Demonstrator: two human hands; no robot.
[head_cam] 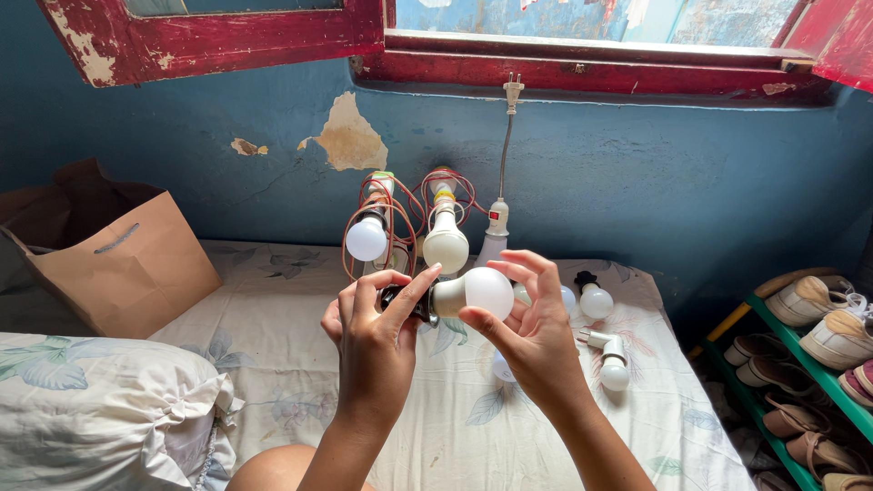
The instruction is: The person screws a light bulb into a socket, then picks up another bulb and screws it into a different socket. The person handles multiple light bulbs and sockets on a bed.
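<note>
Gripping one bulb [482, 293] with right hand [532, 336], left hand [373, 332] fingers clamp its black socket [400, 300].

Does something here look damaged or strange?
Yes. The blue painted wall has peeled patches under the red wooden window frame. Loose white light bulbs lie on the floral bedsheet, not fixtures.
</note>
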